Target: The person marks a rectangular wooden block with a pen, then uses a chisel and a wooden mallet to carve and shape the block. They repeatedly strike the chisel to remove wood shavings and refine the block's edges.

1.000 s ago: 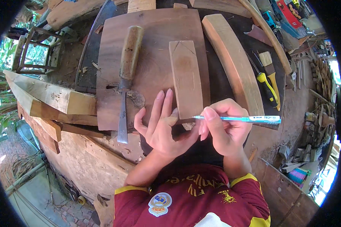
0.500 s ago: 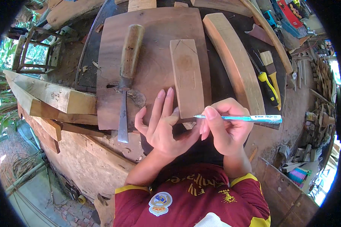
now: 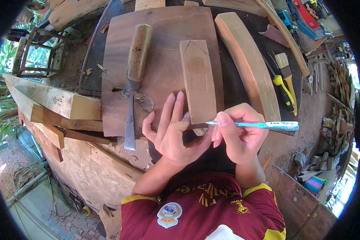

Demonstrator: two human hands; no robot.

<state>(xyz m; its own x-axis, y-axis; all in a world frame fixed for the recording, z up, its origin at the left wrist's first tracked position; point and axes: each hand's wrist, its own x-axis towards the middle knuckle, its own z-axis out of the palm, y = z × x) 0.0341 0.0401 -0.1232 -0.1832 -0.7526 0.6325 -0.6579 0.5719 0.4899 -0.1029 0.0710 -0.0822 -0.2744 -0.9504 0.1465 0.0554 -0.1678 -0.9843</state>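
Observation:
A flat wooden block (image 3: 198, 80) with pencil-like lines at its far end lies on a broad brown board (image 3: 164, 36). My left hand (image 3: 174, 140) is at the block's near left corner, fingers spread, its bent index finger against the block's edge and its thumb reaching along the near end. Between thumb and fingers, my right hand (image 3: 242, 134) grips a light blue pen (image 3: 264, 125), which lies nearly level. The pen's tip meets the block's near edge. Left of the block rests a chisel (image 3: 138, 60) with a wooden handle, its blade toward me.
Right of the board lies a curved wooden piece (image 3: 248, 64), then a yellow-black screwdriver (image 3: 283, 92) and a paintbrush (image 3: 286, 72). Rough timber pieces (image 3: 64, 102) are stacked at the left. A wooden stool frame (image 3: 40, 54) stands behind them. Scrap wood (image 3: 342, 84) is piled at far right.
Almost nothing differs. The pen has moved very slightly to the right along the block's near edge, and the view has shifted a little.

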